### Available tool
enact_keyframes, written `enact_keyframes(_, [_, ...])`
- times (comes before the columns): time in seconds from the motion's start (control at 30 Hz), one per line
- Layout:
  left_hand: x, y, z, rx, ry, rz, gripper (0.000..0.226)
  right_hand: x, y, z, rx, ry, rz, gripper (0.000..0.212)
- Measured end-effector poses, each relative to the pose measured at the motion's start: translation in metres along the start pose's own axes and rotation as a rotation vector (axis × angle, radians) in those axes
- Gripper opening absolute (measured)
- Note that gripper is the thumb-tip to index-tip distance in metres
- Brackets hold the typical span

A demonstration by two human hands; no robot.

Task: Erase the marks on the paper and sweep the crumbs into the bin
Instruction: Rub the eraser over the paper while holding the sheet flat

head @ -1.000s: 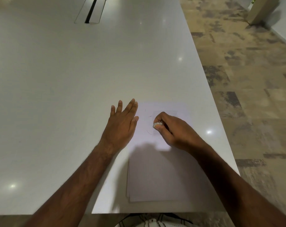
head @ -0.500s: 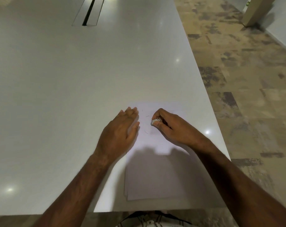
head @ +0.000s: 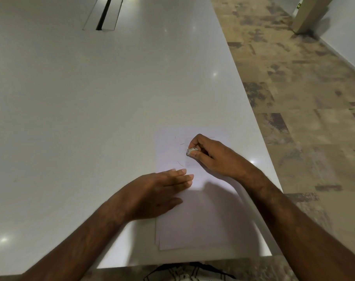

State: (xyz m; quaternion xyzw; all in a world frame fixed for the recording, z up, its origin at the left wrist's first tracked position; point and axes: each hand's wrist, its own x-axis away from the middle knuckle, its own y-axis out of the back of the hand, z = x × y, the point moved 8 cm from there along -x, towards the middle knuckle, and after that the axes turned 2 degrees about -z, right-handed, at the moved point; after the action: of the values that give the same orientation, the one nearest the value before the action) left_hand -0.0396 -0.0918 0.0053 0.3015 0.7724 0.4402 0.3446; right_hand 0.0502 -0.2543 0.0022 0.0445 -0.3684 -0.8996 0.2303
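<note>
right hand (head: 211, 157) pinching eraser (head: 191, 151), faint unreadable marks (head: 180, 163) on paper (head: 203, 220)

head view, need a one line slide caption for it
Right hand pinches an eraser on marked paper while the left hand lies flat on the sheet.

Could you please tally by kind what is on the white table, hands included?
Hands: 2, left hand flat on the paper, right hand pinching the eraser.
Erasers: 1, eraser.
Paper: 1 stack, paper; sheet count unclear.
Pencil marks: at least 3 faint pencil marks.
Table slots: 1, cable slot.
Total: 8 at least.
</note>
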Motion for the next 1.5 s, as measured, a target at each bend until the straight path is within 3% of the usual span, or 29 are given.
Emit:
enact_keyframes(0.17, [0.002,-0.012,-0.009,-0.111,-0.122,0.145,0.052,0.002,-0.003,0.003,0.050,-0.012,0.007,0.008])
enact_keyframes(0.43, [0.002,-0.015,-0.005,-0.086,-0.088,0.199,0.054,0.022,-0.021,0.015,0.167,-0.052,0.080,0.015])
enact_keyframes(0.7, [0.000,-0.016,-0.002,-0.053,-0.076,0.192,0.051,0.013,-0.015,0.013,0.191,-0.082,-0.070,0.012])
enact_keyframes(0.87, [0.000,-0.016,0.000,-0.019,-0.050,0.174,0.052,0.021,-0.032,0.021,0.238,-0.090,0.098,0.018])
enact_keyframes(1.07, [-0.001,-0.014,-0.003,-0.048,-0.064,0.182,0.049,0.012,-0.018,0.018,0.257,-0.095,-0.074,0.014])
enact_keyframes(1.27, [-0.002,-0.009,-0.005,-0.045,-0.055,0.169,0.049,0.022,-0.031,0.020,0.277,-0.099,-0.018,0.017])
enact_keyframes(1.5, [0.000,-0.016,-0.001,-0.058,-0.046,0.233,0.050,0.003,-0.015,0.025,0.310,-0.069,-0.157,0.014])
